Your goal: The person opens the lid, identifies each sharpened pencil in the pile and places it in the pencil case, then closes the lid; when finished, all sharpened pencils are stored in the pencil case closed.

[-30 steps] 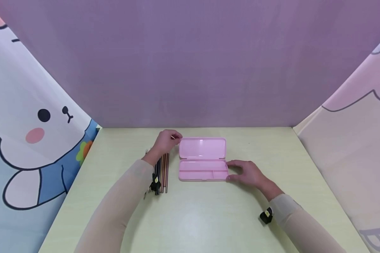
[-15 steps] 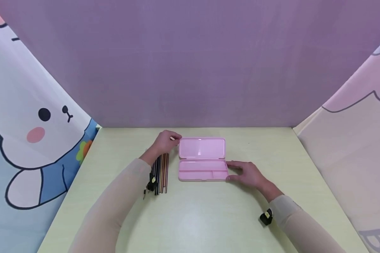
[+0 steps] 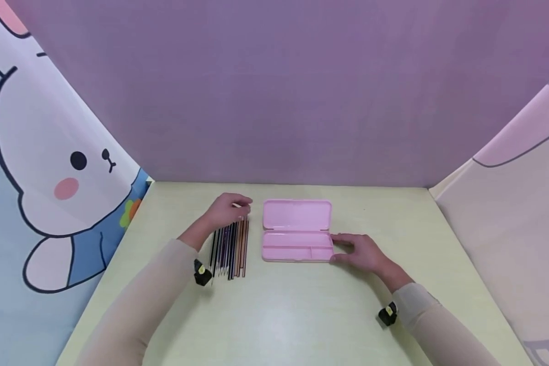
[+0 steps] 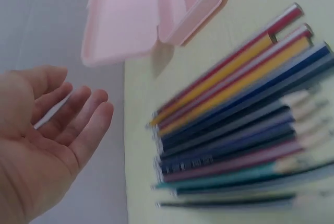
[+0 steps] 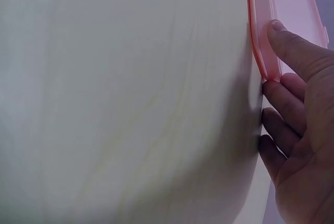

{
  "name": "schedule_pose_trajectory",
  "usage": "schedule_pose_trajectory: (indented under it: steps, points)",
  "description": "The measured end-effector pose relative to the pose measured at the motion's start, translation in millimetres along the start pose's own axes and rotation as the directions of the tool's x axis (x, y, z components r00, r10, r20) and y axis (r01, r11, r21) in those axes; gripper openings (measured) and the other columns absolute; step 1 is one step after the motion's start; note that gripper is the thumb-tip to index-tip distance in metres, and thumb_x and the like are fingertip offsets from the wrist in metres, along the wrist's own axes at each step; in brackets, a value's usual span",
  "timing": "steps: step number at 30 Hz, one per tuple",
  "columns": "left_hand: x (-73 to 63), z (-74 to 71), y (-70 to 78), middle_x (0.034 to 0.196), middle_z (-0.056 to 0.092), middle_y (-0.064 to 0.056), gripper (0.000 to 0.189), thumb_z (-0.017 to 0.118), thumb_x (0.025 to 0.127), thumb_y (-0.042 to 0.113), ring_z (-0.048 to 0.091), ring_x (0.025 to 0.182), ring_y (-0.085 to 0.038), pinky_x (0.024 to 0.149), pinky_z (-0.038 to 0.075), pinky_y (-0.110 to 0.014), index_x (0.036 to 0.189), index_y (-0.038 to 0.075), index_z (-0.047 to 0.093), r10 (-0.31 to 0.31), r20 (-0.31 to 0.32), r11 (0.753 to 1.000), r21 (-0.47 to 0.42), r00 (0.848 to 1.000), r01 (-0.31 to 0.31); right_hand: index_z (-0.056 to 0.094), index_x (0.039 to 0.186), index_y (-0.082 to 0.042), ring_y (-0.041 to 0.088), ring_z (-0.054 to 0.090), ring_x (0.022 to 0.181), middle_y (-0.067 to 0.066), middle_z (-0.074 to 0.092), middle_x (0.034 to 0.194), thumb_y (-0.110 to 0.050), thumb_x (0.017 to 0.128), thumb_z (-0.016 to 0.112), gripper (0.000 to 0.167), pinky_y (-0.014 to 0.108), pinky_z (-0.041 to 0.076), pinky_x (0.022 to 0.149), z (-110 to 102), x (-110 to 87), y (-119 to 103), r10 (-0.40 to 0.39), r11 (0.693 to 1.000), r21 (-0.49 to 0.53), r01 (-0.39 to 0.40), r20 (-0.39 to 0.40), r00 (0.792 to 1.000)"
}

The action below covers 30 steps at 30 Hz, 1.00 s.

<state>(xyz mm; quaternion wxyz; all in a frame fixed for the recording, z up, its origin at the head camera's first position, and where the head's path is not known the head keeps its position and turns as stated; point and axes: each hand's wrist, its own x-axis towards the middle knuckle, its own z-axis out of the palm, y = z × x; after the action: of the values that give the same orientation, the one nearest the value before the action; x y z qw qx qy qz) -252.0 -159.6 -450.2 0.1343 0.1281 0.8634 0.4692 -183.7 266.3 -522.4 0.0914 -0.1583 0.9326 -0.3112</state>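
Note:
A pink pencil case (image 3: 297, 214) lies open on the table, its lid folded back and its divided tray facing up. My right hand (image 3: 359, 252) holds the tray's right end, thumb near the front corner and fingers at the back one; in the right wrist view the thumb (image 5: 284, 38) lies against the pink wall. A row of pencils (image 3: 229, 249) lies side by side left of the case. Over their far ends is my left hand (image 3: 226, 209), apart from the case, its fingers loosely bent. A pale sliver shows between these fingers in the left wrist view.
The pale wooden table (image 3: 293, 315) ends at a purple backdrop (image 3: 279, 101) close behind the case. Printed cloth walls (image 3: 41, 152) stand at both sides. Dark, red and yellow pencils (image 4: 235, 78) show unevenly aligned ends.
My left hand has drawn away from the lid's left corner, moving left and slightly nearer over the pencils. The right hand stays at the case. The head view has shifted slightly.

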Motion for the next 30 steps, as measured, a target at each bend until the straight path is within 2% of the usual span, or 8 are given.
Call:
schedule_pose_trajectory:
  steps: [2, 6, 10, 14, 19, 21, 27, 30]
  points:
    - [-9.6, -8.5, -7.4, 0.133, 0.061, -0.024, 0.043, 0.062, 0.103, 0.015, 0.066, 0.115, -0.040, 0.092, 0.061, -0.044, 0.143, 0.000, 0.057, -0.061, -0.015, 0.992, -0.109, 0.998, 0.059, 0.063, 0.141, -0.020, 0.037, 0.055, 0.137, 0.004, 0.066, 0.139, -0.041, 0.081, 0.087, 0.068, 0.058, 0.044, 0.112, -0.8, -0.7, -0.9, 0.003, 1.000, 0.001, -0.003, -0.001, 1.000]
    - [-27.9, -23.9, -27.5, 0.134, 0.059, -0.030, 0.048, 0.062, 0.101, 0.009, 0.064, 0.116, -0.041, 0.095, 0.060, -0.046, 0.146, -0.005, 0.051, -0.179, -0.036, 0.948, -0.272, 0.983, 0.163, 0.064, 0.141, -0.020, 0.038, 0.054, 0.137, 0.005, 0.066, 0.139, -0.040, 0.080, 0.087, 0.068, 0.058, 0.045, 0.112, -1.0, -1.1, -0.4, 0.013, 1.000, 0.005, -0.013, -0.002, 1.000]
    - [-45.8, -33.3, -47.2, 0.133, 0.061, -0.029, 0.049, 0.063, 0.101, 0.010, 0.067, 0.112, -0.035, 0.092, 0.061, -0.042, 0.146, -0.006, 0.050, -0.263, -0.062, 0.925, -0.299, 0.963, 0.234, 0.064, 0.141, -0.020, 0.038, 0.055, 0.136, 0.006, 0.067, 0.138, -0.042, 0.080, 0.087, 0.069, 0.059, 0.045, 0.111, -0.5, -0.8, 1.1, 0.008, 1.000, 0.011, -0.008, -0.004, 1.000]
    - [-60.2, -34.6, -66.4, 0.129, 0.065, -0.026, 0.046, 0.065, 0.100, 0.010, 0.069, 0.106, -0.030, 0.086, 0.063, -0.039, 0.142, -0.006, 0.054, -0.324, -0.064, 0.907, -0.304, 0.944, 0.291, 0.064, 0.141, -0.021, 0.038, 0.055, 0.136, 0.004, 0.067, 0.137, -0.043, 0.080, 0.087, 0.069, 0.058, 0.044, 0.112, -0.3, -0.4, 3.5, 0.001, 1.000, 0.018, -0.001, -0.003, 1.000]
    - [-66.9, -26.1, -82.9, 0.124, 0.068, -0.022, 0.046, 0.068, 0.098, 0.011, 0.071, 0.100, -0.026, 0.083, 0.064, -0.038, 0.140, -0.005, 0.056, -0.352, -0.071, 0.895, -0.317, 0.933, 0.313, 0.065, 0.140, -0.021, 0.036, 0.056, 0.135, 0.002, 0.068, 0.136, -0.044, 0.079, 0.088, 0.069, 0.057, 0.045, 0.111, -2.4, -0.5, 7.3, -0.009, 1.000, 0.021, 0.009, -0.006, 1.000]
    - [-69.1, -22.1, -86.1, 0.124, 0.068, -0.023, 0.046, 0.068, 0.098, 0.010, 0.071, 0.098, -0.026, 0.082, 0.064, -0.038, 0.140, -0.007, 0.055, -0.343, -0.067, 0.898, -0.317, 0.937, 0.306, 0.065, 0.139, -0.022, 0.035, 0.057, 0.135, 0.002, 0.068, 0.136, -0.045, 0.078, 0.088, 0.069, 0.056, 0.045, 0.112, -3.2, -0.1, 7.5, -0.010, 0.999, 0.034, 0.010, -0.006, 1.000]
    - [-74.1, -13.8, -88.9, 0.124, 0.068, -0.027, 0.047, 0.068, 0.098, 0.007, 0.070, 0.092, -0.023, 0.077, 0.064, -0.035, 0.139, -0.010, 0.054, -0.341, -0.061, 0.898, -0.316, 0.938, 0.306, 0.065, 0.139, -0.023, 0.033, 0.057, 0.135, 0.000, 0.068, 0.137, -0.046, 0.078, 0.087, 0.069, 0.055, 0.045, 0.112, -0.6, 1.4, 9.2, -0.006, 0.999, 0.049, 0.005, 0.010, 1.000]
    - [-72.1, -11.0, -88.8, 0.121, 0.069, -0.024, 0.051, 0.070, 0.097, 0.010, 0.068, 0.089, -0.022, 0.074, 0.064, -0.035, 0.140, -0.011, 0.053, -0.342, -0.057, 0.908, -0.276, 0.938, 0.314, 0.065, 0.139, -0.023, 0.033, 0.057, 0.135, 0.001, 0.068, 0.137, -0.046, 0.078, 0.088, 0.069, 0.054, 0.046, 0.112, 0.1, -0.1, 10.4, -0.003, 0.999, 0.044, 0.002, 0.006, 1.000]
